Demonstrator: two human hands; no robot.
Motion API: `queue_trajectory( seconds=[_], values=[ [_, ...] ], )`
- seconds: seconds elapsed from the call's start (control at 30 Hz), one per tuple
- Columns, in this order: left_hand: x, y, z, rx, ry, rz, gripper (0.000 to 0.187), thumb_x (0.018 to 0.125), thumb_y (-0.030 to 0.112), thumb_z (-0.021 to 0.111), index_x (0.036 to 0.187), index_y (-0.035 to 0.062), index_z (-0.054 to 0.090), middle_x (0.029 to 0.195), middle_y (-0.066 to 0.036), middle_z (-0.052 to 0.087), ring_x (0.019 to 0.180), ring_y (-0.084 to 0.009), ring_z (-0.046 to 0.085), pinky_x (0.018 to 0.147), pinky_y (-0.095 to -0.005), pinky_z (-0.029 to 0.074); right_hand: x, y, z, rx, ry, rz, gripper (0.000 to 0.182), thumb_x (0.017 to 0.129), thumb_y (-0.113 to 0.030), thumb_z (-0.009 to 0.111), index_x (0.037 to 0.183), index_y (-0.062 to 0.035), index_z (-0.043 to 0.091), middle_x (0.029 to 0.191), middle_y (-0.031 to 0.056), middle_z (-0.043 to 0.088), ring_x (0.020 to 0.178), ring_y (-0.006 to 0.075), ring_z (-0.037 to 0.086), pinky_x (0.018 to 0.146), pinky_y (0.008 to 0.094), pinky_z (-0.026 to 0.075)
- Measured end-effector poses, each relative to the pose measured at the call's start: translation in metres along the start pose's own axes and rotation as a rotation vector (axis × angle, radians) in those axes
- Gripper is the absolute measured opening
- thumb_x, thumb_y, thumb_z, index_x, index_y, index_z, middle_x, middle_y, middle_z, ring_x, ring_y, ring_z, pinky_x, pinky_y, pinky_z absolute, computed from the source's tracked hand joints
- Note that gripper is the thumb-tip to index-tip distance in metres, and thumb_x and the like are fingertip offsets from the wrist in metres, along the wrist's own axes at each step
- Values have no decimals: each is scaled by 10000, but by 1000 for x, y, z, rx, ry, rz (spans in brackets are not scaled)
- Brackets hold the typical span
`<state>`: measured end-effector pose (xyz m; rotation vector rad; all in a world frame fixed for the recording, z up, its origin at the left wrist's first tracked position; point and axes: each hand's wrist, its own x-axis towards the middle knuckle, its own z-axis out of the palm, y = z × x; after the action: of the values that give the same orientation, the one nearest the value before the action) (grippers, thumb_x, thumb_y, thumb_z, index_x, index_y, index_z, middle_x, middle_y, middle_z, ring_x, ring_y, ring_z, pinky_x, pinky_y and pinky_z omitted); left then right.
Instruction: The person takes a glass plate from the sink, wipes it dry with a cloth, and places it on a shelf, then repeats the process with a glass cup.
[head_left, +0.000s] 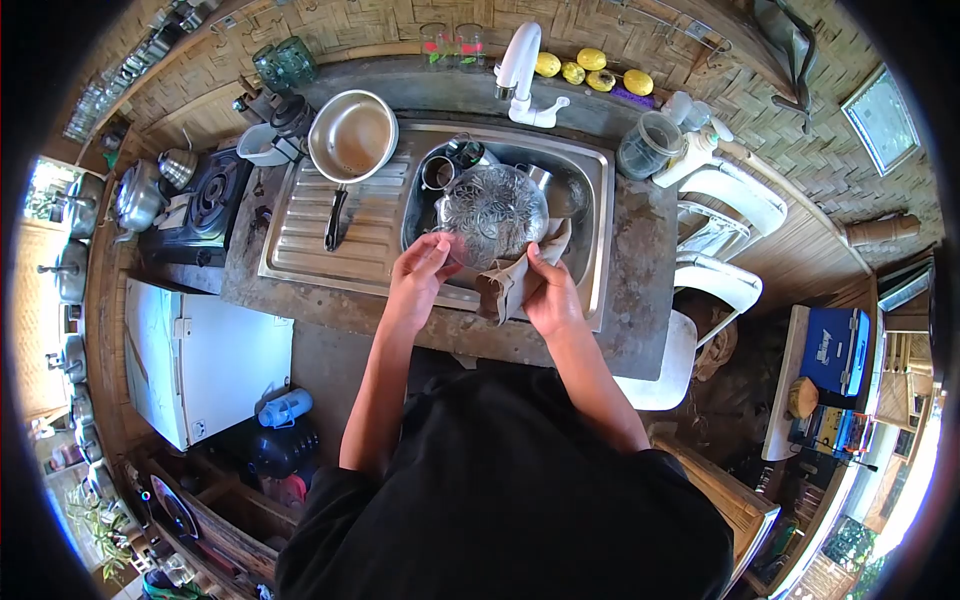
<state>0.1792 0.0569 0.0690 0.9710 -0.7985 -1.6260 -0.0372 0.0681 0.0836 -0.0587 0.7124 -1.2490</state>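
Observation:
Over the sink basin (pixel 592 260), a clear patterned glass plate (pixel 494 208) is held up between both hands. My left hand (pixel 424 272) is closed on its lower left edge, thumb on top. My right hand (pixel 551 290) pinches a grey-brown cloth (pixel 508 287) against the lower right edge of the plate, and part of the cloth hangs below. Behind the plate, the basin holds a dark mug (pixel 438 173) and other dishes, partly hidden by the plate. A white faucet (pixel 518 65) stands at the back of the sink.
A frying pan (pixel 353 138) with brownish liquid sits on the ribbed drainboard (pixel 290 228). Yellow fruits (pixel 592 58) and two drinking glasses (pixel 434 46) line the back ledge. At right are a clear jar (pixel 650 145) and white chairs (pixel 735 200); a stove (pixel 207 205) is at left.

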Motion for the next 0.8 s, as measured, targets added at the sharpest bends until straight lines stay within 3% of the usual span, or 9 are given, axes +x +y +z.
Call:
queue_trajectory(
  seconds=[0.1, 0.2, 0.4, 0.53, 0.57, 0.67, 0.73, 0.77, 0.8],
  values=[
    [-4, 6, 20, -159, 11, -13, 241, 1007, 254, 658, 1200, 109, 645, 1267, -86, 673, 1144, -216, 646, 1010, -411, 474, 2, 6, -8, -16, -1, 40, 290, 972, -170, 709, 1228, -79, 610, 1157, 29, 679, 1073, 197, 644, 966, 389, 500],
    [-3, 2, 22, -109, -9, 61, 217, 999, 196, 668, 1189, 92, 649, 1260, -125, 682, 1132, -216, 663, 962, -380, 510, 3, 10, -16, -58, 20, 41, 292, 958, -178, 730, 1208, -75, 620, 1121, 37, 685, 1040, 200, 651, 938, 384, 505],
    [2, 19, 18, -136, 157, 158, 241, 987, 168, 692, 1195, 52, 655, 1180, -115, 709, 1014, -182, 687, 848, -304, 536, -5, 2, -14, -252, 271, -44, 268, 930, -152, 759, 1151, -62, 637, 1040, 50, 693, 995, 203, 662, 905, 379, 513],
    [1, 29, 9, 89, 222, 229, 240, 987, 216, 706, 1151, 40, 711, 1106, -66, 727, 963, -123, 672, 821, -280, 522, -12, -22, -3, -243, 142, -300, 337, 991, -207, 677, 1262, -40, 565, 1189, 77, 645, 1108, 196, 628, 955, 364, 492],
    [-1, 28, 12, 121, 254, 221, 243, 997, 226, 694, 1128, 23, 727, 1032, -53, 737, 902, -109, 673, 788, -269, 520, -15, -25, 1, -248, 58, -325, 457, 1036, -225, 596, 1419, -13, 468, 1339, 123, 590, 1233, 235, 586, 1044, 373, 460],
    [-5, 22, 22, 252, 244, 181, 252, 1009, 219, 677, 1132, 5, 726, 979, -55, 739, 849, -114, 680, 754, -267, 524, -12, -17, 20, -444, -184, -509, 515, 1061, -213, 529, 1510, 7, 408, 1454, 181, 533, 1366, 288, 502, 1141, 393, 389],
    [-8, 18, 29, 286, 184, 208, 245, 1017, 197, 664, 1114, -21, 721, 943, -44, 732, 819, -90, 655, 735, -248, 514, -10, -13, 35, -1161, -342, -778, 530, 1064, -210, 493, 1548, -19, 390, 1537, 206, 463, 1458, 341, 395, 1216, 405, 285],
    [-11, 16, 33, 303, 155, 221, 243, 1021, 187, 657, 1104, -34, 719, 925, -39, 729, 804, -79, 643, 725, -238, 510, -11, -7, 43, -1336, -390, -817, 462, 1057, -214, 478, 1494, -63, 499, 1525, 207, 475, 1453, 391, 387, 1206, 441, 291],
    [-12, 14, 37, 319, 128, 236, 242, 1025, 176, 651, 1095, -46, 716, 907, -33, 726, 789, -67, 630, 715, -228, 505, -9, -7, 43, -1479, -389, -898, 461, 1050, -206, 481, 1491, -75, 506, 1515, 205, 484, 1440, 404, 399, 1191, 452, 308]
  ],
)
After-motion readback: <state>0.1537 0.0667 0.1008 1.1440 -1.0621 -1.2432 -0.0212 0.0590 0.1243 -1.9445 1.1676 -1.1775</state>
